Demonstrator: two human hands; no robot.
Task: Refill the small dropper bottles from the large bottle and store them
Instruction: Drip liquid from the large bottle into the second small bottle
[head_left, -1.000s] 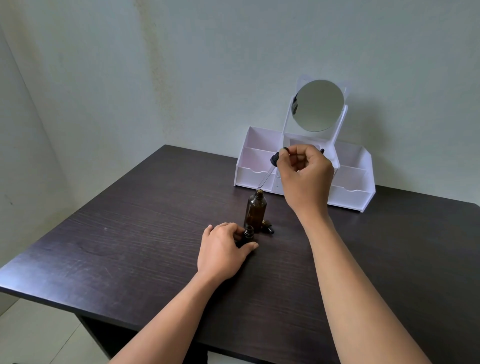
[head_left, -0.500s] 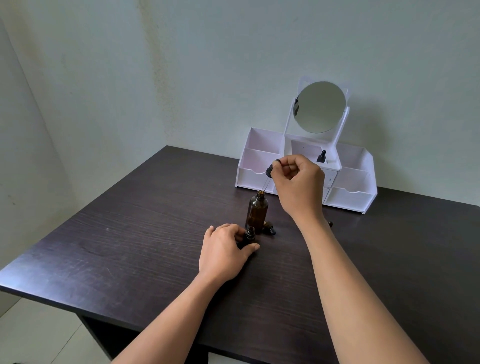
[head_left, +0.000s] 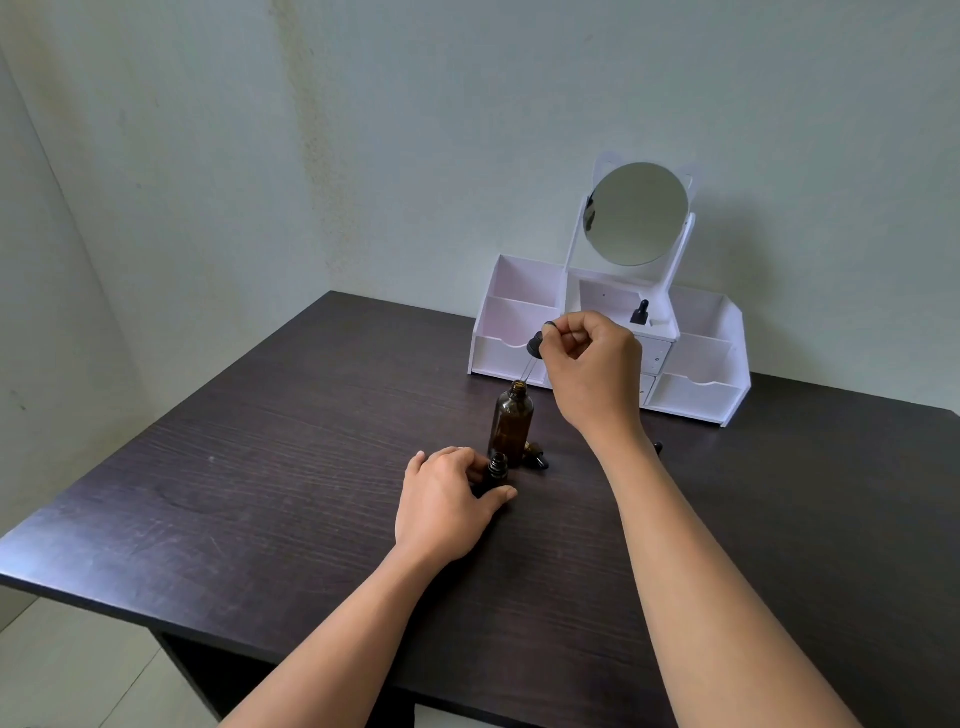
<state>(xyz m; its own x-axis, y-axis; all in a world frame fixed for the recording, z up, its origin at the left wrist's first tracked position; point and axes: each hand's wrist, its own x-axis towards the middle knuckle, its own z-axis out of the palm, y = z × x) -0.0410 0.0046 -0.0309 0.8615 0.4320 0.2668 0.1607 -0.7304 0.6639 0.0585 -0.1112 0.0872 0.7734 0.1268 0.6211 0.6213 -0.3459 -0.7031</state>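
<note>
The large amber bottle stands open and upright at the table's middle. My right hand pinches a black-capped glass dropper above it; the pipette slants down with its tip at the bottle's mouth. In front of the big bottle, my left hand grips a small dark dropper bottle that stands open on the table. A loose dropper cap lies just right of the large bottle. Another small dropper bottle stands in the middle compartment of the white organiser.
The white organiser with a round mirror sits against the back wall, with open bins and small drawers. A small dark item lies partly hidden behind my right forearm. The dark wooden table ends at its front edge close to me.
My right hand has come down and slightly left with the dropper, bringing the pipette tip to the large bottle's mouth. My left hand has stayed on the small bottle.
</note>
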